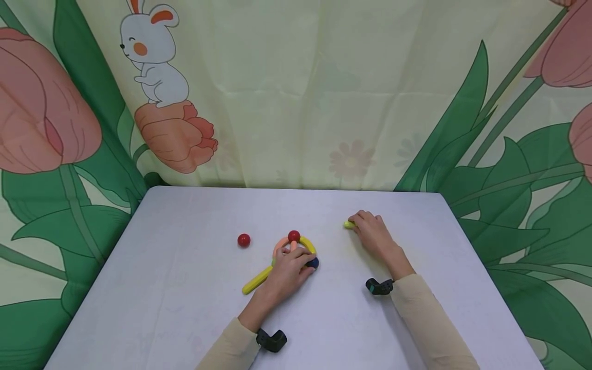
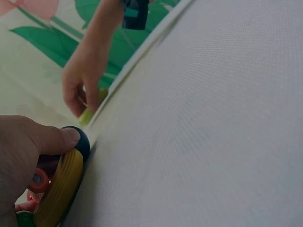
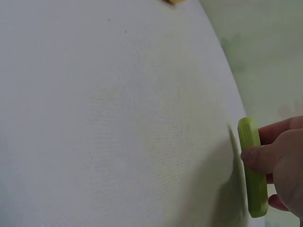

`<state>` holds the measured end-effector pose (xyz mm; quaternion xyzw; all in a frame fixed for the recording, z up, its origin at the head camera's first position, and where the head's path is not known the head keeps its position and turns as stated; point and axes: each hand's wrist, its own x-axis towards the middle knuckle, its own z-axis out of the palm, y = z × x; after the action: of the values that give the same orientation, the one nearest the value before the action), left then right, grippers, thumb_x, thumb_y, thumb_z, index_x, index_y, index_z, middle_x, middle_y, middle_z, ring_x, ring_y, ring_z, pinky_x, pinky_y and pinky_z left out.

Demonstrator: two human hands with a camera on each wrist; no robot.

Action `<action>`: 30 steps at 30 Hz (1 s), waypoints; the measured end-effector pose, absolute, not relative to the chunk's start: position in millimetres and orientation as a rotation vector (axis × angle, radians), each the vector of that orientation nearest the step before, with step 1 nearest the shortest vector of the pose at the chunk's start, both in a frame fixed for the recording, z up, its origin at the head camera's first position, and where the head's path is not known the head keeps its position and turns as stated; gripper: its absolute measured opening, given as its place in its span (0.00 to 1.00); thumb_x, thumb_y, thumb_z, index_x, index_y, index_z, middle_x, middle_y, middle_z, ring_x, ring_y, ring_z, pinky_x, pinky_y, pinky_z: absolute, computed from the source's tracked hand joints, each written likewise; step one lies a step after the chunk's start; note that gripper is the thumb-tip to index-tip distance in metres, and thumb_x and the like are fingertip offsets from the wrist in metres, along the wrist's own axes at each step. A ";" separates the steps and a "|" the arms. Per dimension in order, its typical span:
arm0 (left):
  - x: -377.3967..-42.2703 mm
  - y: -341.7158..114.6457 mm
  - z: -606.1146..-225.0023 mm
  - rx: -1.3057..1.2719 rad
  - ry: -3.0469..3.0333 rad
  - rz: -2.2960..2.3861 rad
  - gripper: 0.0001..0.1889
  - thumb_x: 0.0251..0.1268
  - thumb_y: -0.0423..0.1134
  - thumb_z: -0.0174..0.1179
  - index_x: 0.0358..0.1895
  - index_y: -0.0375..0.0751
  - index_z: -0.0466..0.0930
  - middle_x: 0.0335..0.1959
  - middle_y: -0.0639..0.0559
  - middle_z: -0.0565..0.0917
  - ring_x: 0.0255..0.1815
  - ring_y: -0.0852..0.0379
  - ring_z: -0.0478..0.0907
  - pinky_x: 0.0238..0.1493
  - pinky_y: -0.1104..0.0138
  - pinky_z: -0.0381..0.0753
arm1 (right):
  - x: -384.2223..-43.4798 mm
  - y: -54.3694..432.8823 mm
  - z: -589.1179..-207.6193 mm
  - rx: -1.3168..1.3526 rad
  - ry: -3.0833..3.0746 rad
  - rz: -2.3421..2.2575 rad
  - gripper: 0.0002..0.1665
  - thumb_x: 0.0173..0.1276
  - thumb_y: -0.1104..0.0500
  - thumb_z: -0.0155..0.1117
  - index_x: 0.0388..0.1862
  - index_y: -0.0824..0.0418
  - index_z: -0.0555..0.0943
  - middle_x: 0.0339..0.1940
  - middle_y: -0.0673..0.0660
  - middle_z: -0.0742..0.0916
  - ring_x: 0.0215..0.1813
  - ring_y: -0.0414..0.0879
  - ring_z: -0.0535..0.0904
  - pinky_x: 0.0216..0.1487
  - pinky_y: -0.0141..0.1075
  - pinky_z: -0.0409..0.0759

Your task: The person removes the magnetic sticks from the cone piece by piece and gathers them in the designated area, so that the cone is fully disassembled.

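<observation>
My left hand (image 1: 289, 272) grips a small ring built of toy rods and balls, its thumb on a dark blue ball (image 2: 81, 142). The ring has a curved yellow rod (image 1: 309, 243), a curved salmon-pink rod (image 1: 279, 245) and a red ball (image 1: 294, 236) at its far side. A straight yellow rod (image 1: 257, 280) sticks out to the lower left. Part of the ring is hidden under the fingers. Farther right, my right hand (image 1: 372, 234) pinches a straight light-green rod (image 3: 253, 170) between thumb and fingers, close to the tabletop.
A loose red ball (image 1: 243, 240) lies left of the ring on the white table (image 1: 185, 308). Behind the table's far edge hangs a curtain (image 1: 287, 103) printed with tulips and a rabbit. Each wrist wears a black camera mount (image 1: 272, 340).
</observation>
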<state>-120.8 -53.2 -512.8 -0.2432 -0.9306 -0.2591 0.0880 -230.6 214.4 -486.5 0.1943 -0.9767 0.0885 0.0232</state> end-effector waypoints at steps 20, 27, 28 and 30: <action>-121.0 -53.4 -511.8 -0.711 -2.782 -0.804 0.20 0.64 0.47 0.68 0.59 0.49 0.84 0.54 0.56 0.84 0.57 0.59 0.80 0.63 0.49 0.64 | -258.4 220.2 -488.7 0.557 -3.063 0.217 0.17 0.77 0.65 0.53 0.61 0.63 0.79 0.58 0.61 0.82 0.62 0.58 0.76 0.61 0.56 0.71; -119.8 -53.1 -509.8 -0.714 -2.784 -0.786 0.20 0.65 0.47 0.67 0.59 0.49 0.84 0.54 0.56 0.85 0.56 0.59 0.80 0.63 0.50 0.64 | -258.8 220.5 -489.5 0.565 -3.046 0.203 0.16 0.77 0.65 0.52 0.60 0.63 0.79 0.56 0.61 0.83 0.60 0.58 0.77 0.59 0.55 0.72; -119.7 -53.1 -509.8 -0.716 -2.784 -0.783 0.20 0.65 0.47 0.67 0.59 0.49 0.84 0.53 0.55 0.85 0.56 0.59 0.80 0.62 0.50 0.64 | -258.8 220.4 -489.6 0.564 -3.048 0.200 0.16 0.77 0.65 0.52 0.60 0.63 0.79 0.56 0.61 0.83 0.60 0.58 0.77 0.59 0.55 0.72; -119.6 -53.0 -509.8 -0.716 -2.782 -0.782 0.20 0.65 0.47 0.67 0.59 0.49 0.84 0.53 0.56 0.85 0.56 0.59 0.80 0.62 0.50 0.64 | -259.0 220.5 -489.9 0.564 -3.052 0.198 0.16 0.77 0.65 0.52 0.60 0.63 0.79 0.57 0.61 0.83 0.61 0.58 0.77 0.59 0.55 0.72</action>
<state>-119.6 -53.0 -509.8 -0.2398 -0.9312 -0.2619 0.0819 -259.0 220.5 -489.9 0.1813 -0.9812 0.0636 0.0160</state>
